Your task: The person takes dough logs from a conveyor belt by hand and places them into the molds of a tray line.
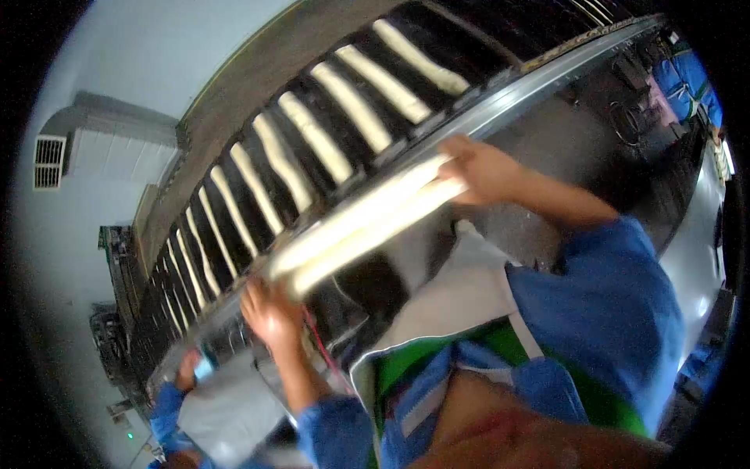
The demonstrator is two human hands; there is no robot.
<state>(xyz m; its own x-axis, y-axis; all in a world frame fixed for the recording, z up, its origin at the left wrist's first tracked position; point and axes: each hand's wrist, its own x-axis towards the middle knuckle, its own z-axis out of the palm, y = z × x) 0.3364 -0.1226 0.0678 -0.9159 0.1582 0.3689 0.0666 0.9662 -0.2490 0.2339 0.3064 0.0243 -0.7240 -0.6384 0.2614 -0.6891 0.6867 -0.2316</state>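
Between my two hands stretches a pale cream dough strip [367, 215], which looks doubled into two lengths and is blurred by motion. My left hand [271, 313] grips its lower left end, fingers closed. At the upper right end, my right hand [478, 172] is closed round the other end. The strip hangs over the metal edge [500, 105] of a long dark conveyor. On the dark conveyor, several similar pale strips [314, 137] lie side by side in separate dark slots, just beyond my hands.
At the lower left, a co-worker's hand [187, 369] in a blue sleeve is near the conveyor edge. Another person in blue [687, 82] is at the upper right. A dark worktop [562, 141] lies beside my right arm.
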